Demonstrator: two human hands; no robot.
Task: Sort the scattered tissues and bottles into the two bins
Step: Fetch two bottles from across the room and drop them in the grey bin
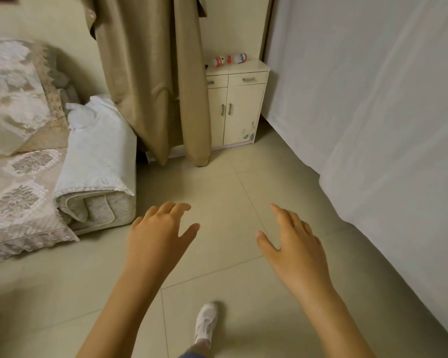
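Beige tiled floor [217, 197] under left hand [157, 236] and right hand [295, 244], both spread and empty, sofa [23, 177] left, cabinet [236, 104] ahead

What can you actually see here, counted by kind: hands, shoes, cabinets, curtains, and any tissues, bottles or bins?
Hands: 2, the left hand and the right hand, both open and holding nothing
Shoes: 1, a white shoe
Cabinets: 1, a cream cabinet
Curtains: 1, a tan curtain
Tissues: 0
Bottles: 0
Bins: 0
Total: 5
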